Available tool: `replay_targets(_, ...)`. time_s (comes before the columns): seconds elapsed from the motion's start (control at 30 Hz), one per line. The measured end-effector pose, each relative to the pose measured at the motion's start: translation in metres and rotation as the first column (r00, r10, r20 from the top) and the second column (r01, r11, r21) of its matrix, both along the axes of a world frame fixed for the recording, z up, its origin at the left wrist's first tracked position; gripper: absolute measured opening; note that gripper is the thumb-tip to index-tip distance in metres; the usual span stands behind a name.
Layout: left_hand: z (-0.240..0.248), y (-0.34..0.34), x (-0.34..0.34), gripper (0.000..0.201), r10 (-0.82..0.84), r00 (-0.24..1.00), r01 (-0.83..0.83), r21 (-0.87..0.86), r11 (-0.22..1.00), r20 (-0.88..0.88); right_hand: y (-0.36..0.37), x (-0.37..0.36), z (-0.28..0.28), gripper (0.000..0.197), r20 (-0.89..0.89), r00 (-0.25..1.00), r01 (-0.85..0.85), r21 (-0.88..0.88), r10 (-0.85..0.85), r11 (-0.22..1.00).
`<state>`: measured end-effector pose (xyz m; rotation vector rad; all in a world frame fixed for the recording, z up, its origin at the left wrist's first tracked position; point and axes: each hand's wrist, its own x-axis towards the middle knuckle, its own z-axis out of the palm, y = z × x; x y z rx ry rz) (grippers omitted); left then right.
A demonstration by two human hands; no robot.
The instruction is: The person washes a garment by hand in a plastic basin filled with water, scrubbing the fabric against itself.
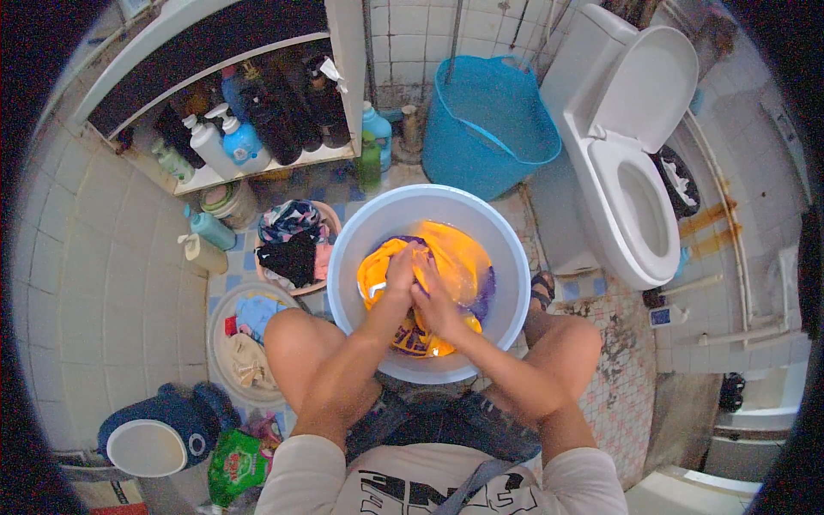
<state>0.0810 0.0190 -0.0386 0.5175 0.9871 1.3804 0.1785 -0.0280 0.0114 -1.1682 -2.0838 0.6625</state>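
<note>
The yellow cloth (463,253) lies bunched inside the pale blue tub (378,219); I see the left hand (402,268) and right hand (435,296) together on it, fingers partly hidden, so I cannot tell their grip.

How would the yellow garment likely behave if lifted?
The yellow garment is probably floppy, given its soft folds. It likely feels heavy for its size, perhaps slippery too, since it looks soaked in the basin.
</note>
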Motion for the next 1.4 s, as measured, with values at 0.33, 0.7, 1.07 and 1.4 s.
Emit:
replay_targets(0.33, 0.032, -0.023, 0.035, 0.028, -0.058, 0.984, 0.061, 0.014, 0.998, -0.17, 0.041, 0.034, 0.005, 0.047, -0.297, 0.913, 0.078, -0.546, -0.279, 0.834)
replay_targets(0.7, 0.004, -0.029, 0.031, 0.027, -0.035, 0.934, 0.039, 0.004, 0.999, -0.355, 0.051, 0.038, 0.024, 0.041, 0.019, 0.957, 0.272, -0.408, -0.29, 0.871)
replay_targets(1.07, 0.037, -0.031, 0.027, 0.029, -0.242, 0.933, 0.243, -0.029, 0.97, -0.267, 0.076, 0.056, -0.007, 0.038, -0.191, 0.896, 0.214, -0.604, -0.4, 0.768)
replay_targets(1.4, 0.072, -0.027, 0.024, 0.049, -0.371, 0.892, 0.402, 0.075, 0.913, -0.259, 0.065, 0.063, 0.081, 0.038, -0.791, 0.298, -0.468, -0.609, -0.534, 0.641)
